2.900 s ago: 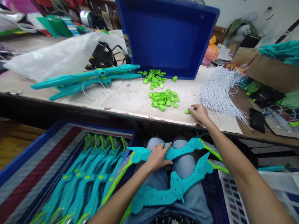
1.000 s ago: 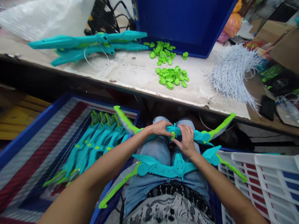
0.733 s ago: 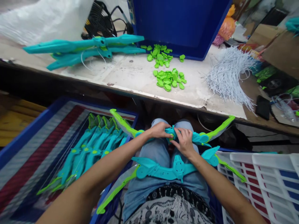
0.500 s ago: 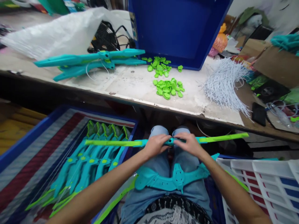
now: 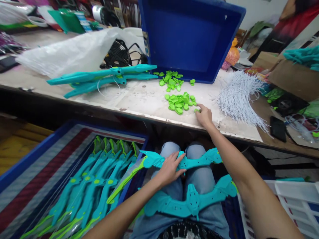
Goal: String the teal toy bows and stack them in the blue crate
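My left hand (image 5: 170, 168) lies over the middle of a teal toy bow (image 5: 199, 162) with lime-green limbs, gripping it across my knees, thumb along the lower edge. Over on the table's front edge, my right hand (image 5: 205, 116) pinches a small lime-green plastic cap (image 5: 197, 110) between thumb and fingers. Just beyond it is a pile of the same green caps (image 5: 179, 102), with a second pile (image 5: 171, 79) farther back. Another teal bow (image 5: 174, 204) rests on my lap, below the one under my left hand, touching neither hand.
At left, a blue crate (image 5: 59, 131) holds several bagged teal bows (image 5: 97, 182). Stacked teal bows (image 5: 104, 78) lie on the table (image 5: 139, 103) beside a white plastic bag (image 5: 67, 49). A blue bin (image 5: 186, 36) stands behind; white ties (image 5: 239, 96) lie right. A white basket (image 5: 294, 199) is lower right.
My right hand has left the bow and reached forward to the caps on the table. The bow under my left hand has turned from edge-on to show its broad face.
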